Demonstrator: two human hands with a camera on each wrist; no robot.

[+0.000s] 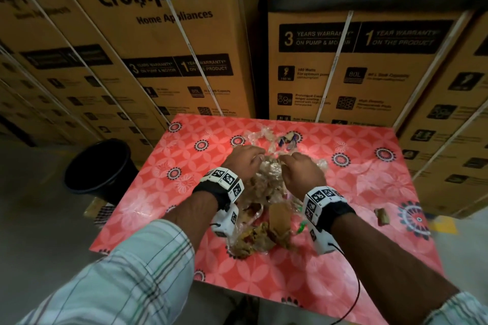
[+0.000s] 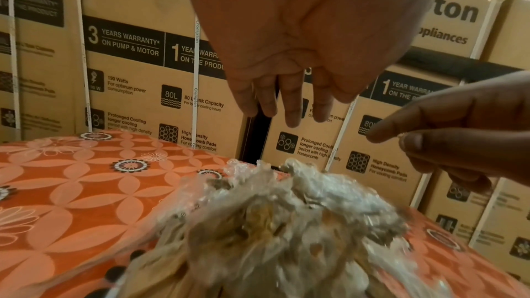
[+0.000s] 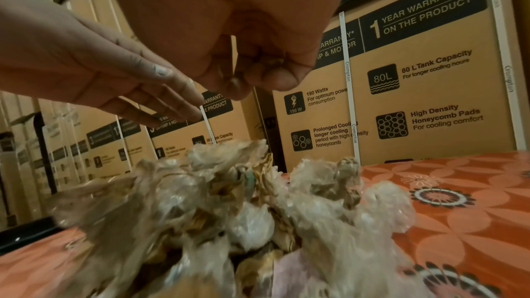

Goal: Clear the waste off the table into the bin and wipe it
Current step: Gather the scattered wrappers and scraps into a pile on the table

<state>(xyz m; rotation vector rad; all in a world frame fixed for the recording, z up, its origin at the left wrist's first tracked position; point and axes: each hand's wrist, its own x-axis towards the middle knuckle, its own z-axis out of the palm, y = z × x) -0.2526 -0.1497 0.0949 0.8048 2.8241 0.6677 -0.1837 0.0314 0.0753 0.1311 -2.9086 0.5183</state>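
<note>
Plainly the main risk is spillage: the heap of waste [image 1: 264, 192], crumpled clear plastic mixed with brown scraps, lies loose in the middle of the tabletop [image 1: 343, 258], and both hands hover just above its far end without a hold on it. The left hand [image 2: 301, 37] has its grip apart, fingers straight and pointing down; the right hand [image 3: 229, 31] has fingertips drawn together, though whether they pinch a scrap I cannot tell. The bin [image 1: 101, 166] stands on the floor off the left edge, well apart from the heap, so a hasty two-handed scoop could shed light pieces along the way. A brown scrap [image 1: 383, 216] near the right edge and small bits [image 1: 287, 140] beyond the heap could be missed.
</note>
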